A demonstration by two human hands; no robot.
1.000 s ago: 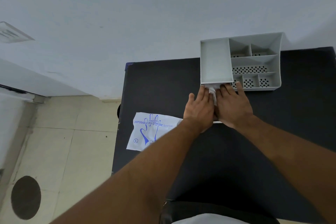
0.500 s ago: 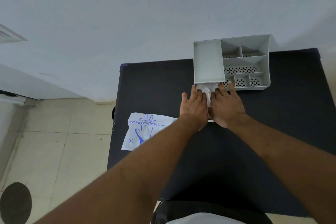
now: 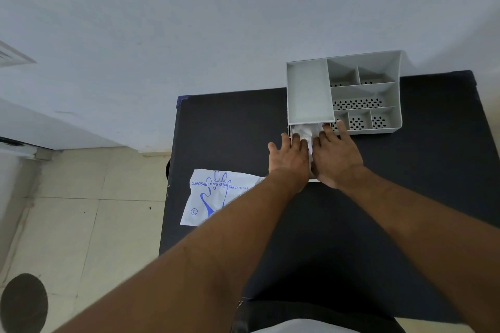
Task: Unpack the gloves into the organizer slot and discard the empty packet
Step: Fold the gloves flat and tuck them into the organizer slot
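Two bare hands are in view, with one stack of gloves, one packet and one organizer, all on a black worktop [image 3: 405, 197].

The left hand [image 3: 289, 161] and the right hand [image 3: 336, 161] lie side by side, palms down. Their fingers are straight and open, gripping nothing. They press flat on the thin stack of white, crinkled plastic gloves [image 3: 305, 131].

Most of the stack is hidden under the palms. It shows as a pale strip between the two hands and as a rumpled patch just past the fingertips of the left fingers [image 3: 296, 140]. There its far end meets the low opening at the front of the grey plastic organizer [image 3: 308, 89]. How far in it reaches cannot be told.

The organizer stands directly beyond the fingertips. It has seven open-topped compartments. One is large and smooth-floored, straight ahead of the fingers. To their right, six have perforated floors: two at the back, one long one in the middle and three small ones in front. The outermost of the right fingers [image 3: 342, 127] touches its front edge.

The flat white plastic packet [image 3: 216, 194] lies on the worktop to the left of the left fingers and nearer the person, partly under the left forearm. It shows a blue hand outline and reads "EMBOSSED DISPOSABLE POLYETHYLENE GLOVES", with a circled "L".
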